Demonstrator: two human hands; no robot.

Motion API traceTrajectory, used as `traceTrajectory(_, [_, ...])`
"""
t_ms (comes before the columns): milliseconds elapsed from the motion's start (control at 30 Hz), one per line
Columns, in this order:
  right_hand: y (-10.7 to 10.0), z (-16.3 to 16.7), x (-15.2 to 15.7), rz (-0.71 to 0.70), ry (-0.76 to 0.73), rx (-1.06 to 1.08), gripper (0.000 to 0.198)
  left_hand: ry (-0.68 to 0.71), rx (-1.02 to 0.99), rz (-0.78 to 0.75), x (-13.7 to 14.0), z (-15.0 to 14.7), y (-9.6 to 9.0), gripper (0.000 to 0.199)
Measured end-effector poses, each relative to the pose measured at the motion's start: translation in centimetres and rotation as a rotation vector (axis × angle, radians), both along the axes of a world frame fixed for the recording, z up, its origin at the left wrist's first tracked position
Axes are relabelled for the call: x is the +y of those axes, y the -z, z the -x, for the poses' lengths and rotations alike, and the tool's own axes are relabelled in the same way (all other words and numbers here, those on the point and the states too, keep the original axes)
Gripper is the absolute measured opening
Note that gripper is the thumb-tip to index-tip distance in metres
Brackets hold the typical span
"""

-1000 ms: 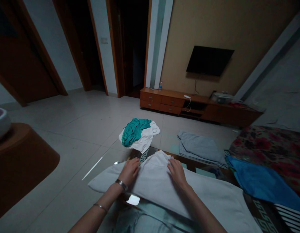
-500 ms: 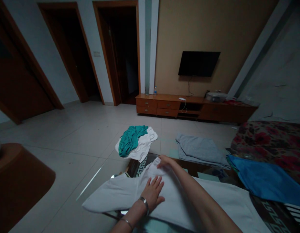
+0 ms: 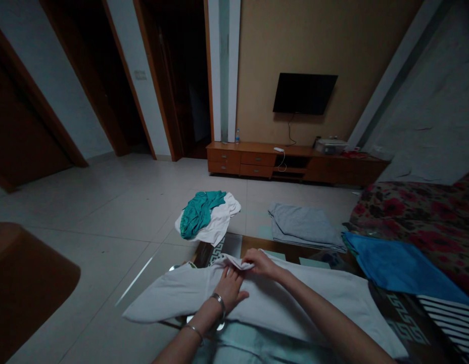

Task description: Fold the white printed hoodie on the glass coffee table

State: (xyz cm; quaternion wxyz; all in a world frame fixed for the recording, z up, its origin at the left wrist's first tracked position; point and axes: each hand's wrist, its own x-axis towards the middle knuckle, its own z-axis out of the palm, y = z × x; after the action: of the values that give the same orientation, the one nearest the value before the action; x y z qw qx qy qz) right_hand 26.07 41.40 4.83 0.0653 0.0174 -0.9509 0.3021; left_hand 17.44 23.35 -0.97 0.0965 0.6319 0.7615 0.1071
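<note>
A white shirt (image 3: 306, 298) lies spread over the glass-topped table, with one sleeve (image 3: 170, 290) stretched out to the left past the table edge. My right hand (image 3: 259, 263) is closed in a pinch on the shirt's far edge, which is lifted and folded over toward me. Flat on the cloth just left of it rests my left hand (image 3: 230, 288), thumb apart, with its fingertips at the fold and partly covered by it. A bracelet (image 3: 219, 303) and a second, thinner bangle circle the left wrist.
Past the table's far left corner lie a teal garment (image 3: 200, 215) and a white cloth (image 3: 219, 225) in a heap. Folded grey cloth (image 3: 306, 225) sits at the far edge. A blue cloth (image 3: 405, 263) and striped fabric (image 3: 450, 323) are at right. A brown rounded furniture piece (image 3: 26, 283) stands left.
My right hand has drawn the shirt's far edge toward me, folding it over near my left fingertips. My left hand stays on the cloth. The view has shifted slightly.
</note>
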Motion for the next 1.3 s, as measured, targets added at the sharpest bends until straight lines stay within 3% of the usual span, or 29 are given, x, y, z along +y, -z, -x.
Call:
traceTrajectory(167, [1.6,-4.0,-2.9,-0.214,-0.005,-0.001,0.021,0.009,-0.033,0.009,-1.6,1.2,-1.6,0.054])
traceTrajectory(400, [2.0,-6.7,-5.5,-0.182,0.117,0.053,0.045,-0.296,0.073,-0.067,-3.3,2.7,-2.4,0.031])
traceTrajectory(567, [2.3,-7.1,-7.1,-0.185,0.191,0.075,0.04,-0.444,0.059,-0.191,-2.3,3.5,-1.6,0.024])
traceTrajectory(733, [1.6,-7.2,-7.1,-0.126,0.212,0.07,0.033,-0.566,0.08,-0.244,-1.4,3.4,-2.7,0.027])
traceTrajectory(800, [1.3,-7.1,-6.3,-0.097,0.253,0.103,0.029,-0.52,0.115,-0.277,-1.3,2.7,-3.4,0.037])
traceTrajectory(900, [0.8,-6.5,-4.6,-0.134,0.379,0.183,0.032,-0.273,0.181,-0.274,-1.5,1.3,-3.9,0.052])
traceTrajectory(1000, [0.8,-5.8,-3.0,-0.23,0.409,0.193,0.041,-0.103,0.206,-0.173,-2.0,0.7,-3.2,0.042])
traceTrajectory(1167, [3.4,-6.1,-1.4,-0.263,0.369,0.054,0.034,-0.142,0.187,-0.046,-3.3,1.3,-0.9,0.048])
traceTrajectory(1300, [5.3,-7.5,-1.1,-0.246,0.365,-0.006,0.039,-0.146,0.149,-0.015,-3.7,1.4,-0.6,0.051])
